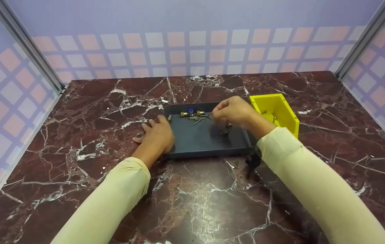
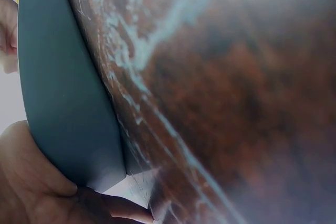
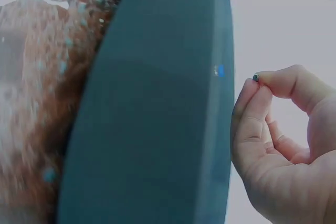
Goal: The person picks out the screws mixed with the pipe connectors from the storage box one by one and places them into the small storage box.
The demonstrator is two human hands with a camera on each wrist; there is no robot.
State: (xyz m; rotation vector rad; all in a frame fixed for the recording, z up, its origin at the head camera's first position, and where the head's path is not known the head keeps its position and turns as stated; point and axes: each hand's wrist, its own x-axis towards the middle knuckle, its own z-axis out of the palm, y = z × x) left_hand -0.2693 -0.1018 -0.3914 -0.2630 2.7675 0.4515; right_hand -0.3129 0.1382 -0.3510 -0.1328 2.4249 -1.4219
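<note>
A dark grey tray (image 1: pixel 199 140) lies on the table with small metal parts in it. My left hand (image 1: pixel 158 135) rests against the tray's left side, fingers spread loosely. Over the tray's right half, my right hand (image 1: pixel 234 110) pinches a tiny metal piece (image 3: pixel 255 77) between thumb and fingertips; only its round end shows. Several thin silver pins (image 1: pixel 197 119) lie near the back of the tray, by brass fittings (image 1: pixel 184 114) and a blue-ringed fitting (image 1: pixel 191 111). Another small brass part (image 1: pixel 169 118) sits in the back left corner. Brownish metal parts (image 1: pixel 225 131) lie below the right hand, blurred.
A yellow bin (image 1: pixel 290 115) stands right of the tray, with a few small metal parts (image 1: pixel 274 117) inside. A black object (image 1: pixel 254 161) lies by the tray's front right corner, partly behind the right sleeve. Patterned panels (image 1: pixel 192 44) enclose the marbled table (image 1: pixel 111 112) at back and sides.
</note>
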